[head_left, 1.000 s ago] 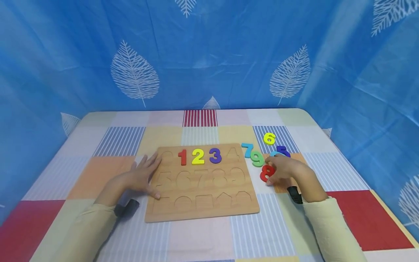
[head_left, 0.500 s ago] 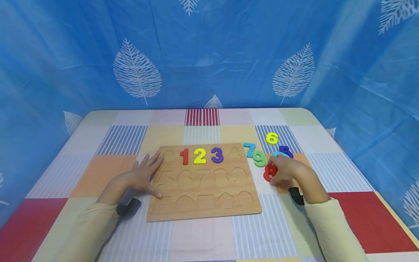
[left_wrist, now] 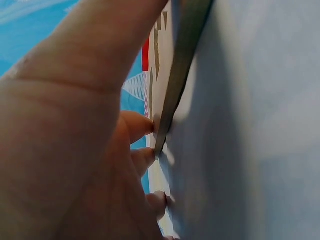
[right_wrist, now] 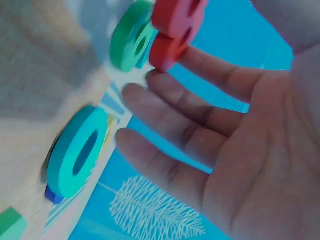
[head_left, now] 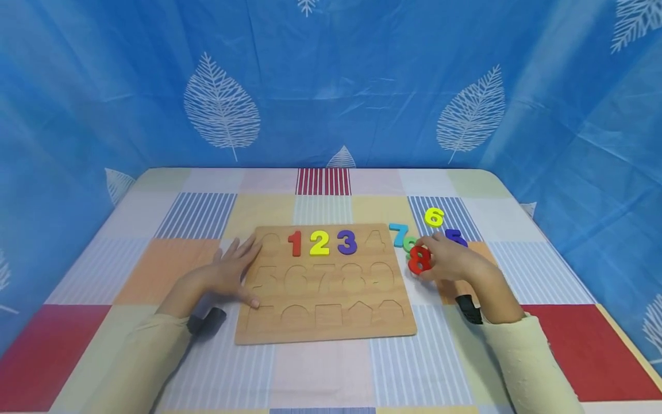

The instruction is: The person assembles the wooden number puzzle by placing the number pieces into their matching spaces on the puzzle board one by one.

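Right hand (head_left: 452, 259) pinched red eight (head_left: 419, 260), frame right; left hand (head_left: 226, 277), centre-left, spread wide at board (head_left: 326, 339); edge-only grip seemed wise.

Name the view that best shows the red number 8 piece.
The head view: the red figure-8 piece faces the camera, its outline readable. Right wrist shows it closer, but cut by the top edge; left wrist shows nothing recognisable as it.
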{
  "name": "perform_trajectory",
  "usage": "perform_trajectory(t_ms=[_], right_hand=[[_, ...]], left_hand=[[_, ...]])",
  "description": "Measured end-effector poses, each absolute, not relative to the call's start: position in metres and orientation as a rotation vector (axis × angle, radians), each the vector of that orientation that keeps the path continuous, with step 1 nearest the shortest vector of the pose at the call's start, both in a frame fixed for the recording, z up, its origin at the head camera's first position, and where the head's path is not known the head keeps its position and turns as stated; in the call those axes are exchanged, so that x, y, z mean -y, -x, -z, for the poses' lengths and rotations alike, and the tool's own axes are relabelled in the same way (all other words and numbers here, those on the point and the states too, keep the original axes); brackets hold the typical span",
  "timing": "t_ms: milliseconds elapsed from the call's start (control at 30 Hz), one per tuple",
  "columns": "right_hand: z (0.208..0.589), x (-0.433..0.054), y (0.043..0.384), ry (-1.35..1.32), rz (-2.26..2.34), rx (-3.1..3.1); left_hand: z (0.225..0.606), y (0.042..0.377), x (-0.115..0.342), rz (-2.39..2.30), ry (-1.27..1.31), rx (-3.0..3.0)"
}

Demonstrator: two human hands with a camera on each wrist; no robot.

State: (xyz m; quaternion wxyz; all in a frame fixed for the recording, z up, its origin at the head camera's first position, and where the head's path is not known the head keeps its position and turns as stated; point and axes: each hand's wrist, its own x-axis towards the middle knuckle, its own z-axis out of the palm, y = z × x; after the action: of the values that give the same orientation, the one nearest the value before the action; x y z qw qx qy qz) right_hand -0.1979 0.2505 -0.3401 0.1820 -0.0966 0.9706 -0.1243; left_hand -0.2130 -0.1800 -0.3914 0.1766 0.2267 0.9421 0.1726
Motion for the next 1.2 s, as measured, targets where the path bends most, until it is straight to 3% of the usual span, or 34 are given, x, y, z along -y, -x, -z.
perform_trajectory(t_ms=[1200], right_hand=[[0.345,-0.153,0.205,0.639,0.288,-2.746]], left_hand=[[0.393,0.214,0.179,-0.447,-0.61,-2.672]])
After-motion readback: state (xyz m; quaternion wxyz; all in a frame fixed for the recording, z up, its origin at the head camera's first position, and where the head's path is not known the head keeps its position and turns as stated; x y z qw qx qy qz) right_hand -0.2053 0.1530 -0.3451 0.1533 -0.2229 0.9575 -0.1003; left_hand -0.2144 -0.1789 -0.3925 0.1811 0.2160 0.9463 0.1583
